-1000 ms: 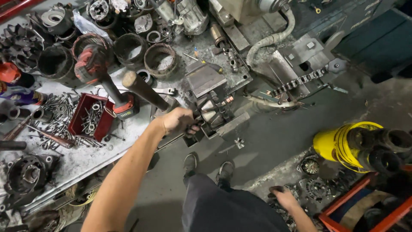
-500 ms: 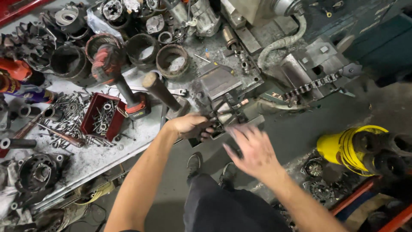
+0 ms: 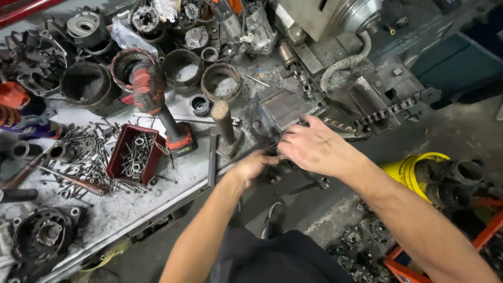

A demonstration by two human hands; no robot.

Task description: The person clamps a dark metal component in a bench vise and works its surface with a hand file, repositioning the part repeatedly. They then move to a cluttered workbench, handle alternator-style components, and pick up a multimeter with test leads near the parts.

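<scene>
Near the middle of the frame both hands meet at the front edge of the table (image 3: 131, 209), at a bench vise (image 3: 285, 107) with a grey, grimy, blocky body. The left hand (image 3: 257, 166) is curled closed around a small dark metal part (image 3: 272, 175) just below the vise; most of that part is hidden under the fingers, so its shape cannot be made out. The right hand (image 3: 314, 147) lies over the same spot with fingers spread and bent, palm down, touching the vise's front; whether it grips anything cannot be told.

Just left of the hands a hammer (image 3: 225, 128) stands with its wooden handle pointing up, head on the table. Further left, a red and black cordless drill (image 3: 157, 107) lies on the table, beside a dark red tray (image 3: 118, 157) filled with nuts and washers. Loose bolts and screws (image 3: 78, 149) are scattered to the left of the tray. Across the upper left sit several round dark stator housings (image 3: 181, 71). At the right edge of the frame, on the floor, is a yellow bucket (image 3: 406, 170), with an orange crate (image 3: 403, 264) at the lower right.
</scene>
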